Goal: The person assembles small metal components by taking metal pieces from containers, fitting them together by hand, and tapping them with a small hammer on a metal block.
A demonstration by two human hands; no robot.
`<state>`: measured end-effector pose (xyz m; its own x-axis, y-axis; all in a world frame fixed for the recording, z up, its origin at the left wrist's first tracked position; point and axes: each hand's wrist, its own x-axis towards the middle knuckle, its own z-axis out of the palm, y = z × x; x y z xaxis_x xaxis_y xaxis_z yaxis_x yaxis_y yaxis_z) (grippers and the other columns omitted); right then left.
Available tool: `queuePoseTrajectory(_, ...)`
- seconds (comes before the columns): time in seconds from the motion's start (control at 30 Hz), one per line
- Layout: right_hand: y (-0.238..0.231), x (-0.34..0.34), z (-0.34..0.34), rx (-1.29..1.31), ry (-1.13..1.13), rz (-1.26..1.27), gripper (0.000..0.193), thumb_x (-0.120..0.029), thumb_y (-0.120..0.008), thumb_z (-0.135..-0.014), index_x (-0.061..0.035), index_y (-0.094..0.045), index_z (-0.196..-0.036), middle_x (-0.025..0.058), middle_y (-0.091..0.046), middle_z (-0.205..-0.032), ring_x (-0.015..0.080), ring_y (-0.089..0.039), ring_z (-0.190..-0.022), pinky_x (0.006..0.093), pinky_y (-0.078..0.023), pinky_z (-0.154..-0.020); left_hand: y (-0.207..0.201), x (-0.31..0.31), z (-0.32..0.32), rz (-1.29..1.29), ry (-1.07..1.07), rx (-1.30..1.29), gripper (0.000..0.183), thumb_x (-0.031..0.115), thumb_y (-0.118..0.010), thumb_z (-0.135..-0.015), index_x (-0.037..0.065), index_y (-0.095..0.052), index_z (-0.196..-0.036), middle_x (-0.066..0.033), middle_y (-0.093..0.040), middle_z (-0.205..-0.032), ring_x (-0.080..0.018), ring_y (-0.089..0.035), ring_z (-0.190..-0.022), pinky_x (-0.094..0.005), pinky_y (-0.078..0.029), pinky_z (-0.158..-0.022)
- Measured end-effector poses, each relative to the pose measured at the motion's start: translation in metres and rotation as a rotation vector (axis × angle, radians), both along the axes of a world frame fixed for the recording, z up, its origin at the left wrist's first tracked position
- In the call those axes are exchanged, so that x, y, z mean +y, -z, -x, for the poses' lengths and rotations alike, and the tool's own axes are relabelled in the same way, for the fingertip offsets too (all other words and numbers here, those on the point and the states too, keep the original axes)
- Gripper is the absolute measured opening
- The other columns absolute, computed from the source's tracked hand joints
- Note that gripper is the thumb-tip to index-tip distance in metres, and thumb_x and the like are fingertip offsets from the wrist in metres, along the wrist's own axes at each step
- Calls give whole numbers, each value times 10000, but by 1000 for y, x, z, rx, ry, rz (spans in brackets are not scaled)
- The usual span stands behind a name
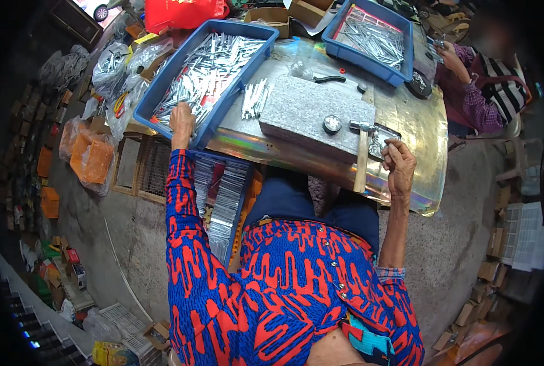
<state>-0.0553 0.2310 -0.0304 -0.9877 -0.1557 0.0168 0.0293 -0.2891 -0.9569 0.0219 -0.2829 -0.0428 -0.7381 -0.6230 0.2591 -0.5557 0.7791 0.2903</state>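
Note:
My left hand [182, 122] reaches into the near end of a blue tray [145, 114] heaped with thin silvery metal strips [214, 67]. Its fingers are curled down at the strips, and what they pinch is hidden. My right hand [400, 165] is at the right end of a grey stone block [305, 100], fingers closed together; anything in them is too small to make out. Just left of it a hammer [362, 160] lies with its wooden handle toward me. Small metal pieces [375, 148] sit between the hammer and my right hand.
Loose strips [256, 99] lie left of the block. On it rests a round tin [331, 124]; behind are black-handled pliers [329, 78]. A second blue tray [400, 76] stands far right. Under the table is a crate of strips [226, 201]. A co-worker's hand [451, 61] shows at right.

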Motion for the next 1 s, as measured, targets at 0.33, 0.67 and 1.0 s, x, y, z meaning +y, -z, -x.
queuePoseTrajectory(0.33, 15, 18, 18, -66, 187, -246, 171, -88, -523, -812, 12, -581, -937, 20, -541, -683, 44, -435, -523, 176, -357, -431, 56, -41, 14, 297, 184, -214, 130, 119, -498, -759, 41, -571, -833, -207, -613, -830, -384, -595, -800, -476, -473, -685)
queuePoseTrajectory(0.67, 54, 33, 58, 212, 223, -928, 202, -101, -470, -757, 19, -596, -860, 179, -619, -758, 317, -606, -715, 373, -469, -652, 7, -2, 29, -213, 96, 481, 367, 173, -538, -709, -48, -593, -997, -93, -614, -718, -162, -556, -587, -317, -442, -586)
queuePoseTrajectory(1.0, 74, -3, 87, 335, 326, -1061, 187, -151, -504, -738, 9, -593, -773, 190, -594, -679, 321, -592, -644, 393, -460, -609, -36, 23, 31, -1034, 126, 961, 106, 43, -574, -781, -23, -555, -862, -73, -577, -728, -125, -556, -605, -243, -484, -536)
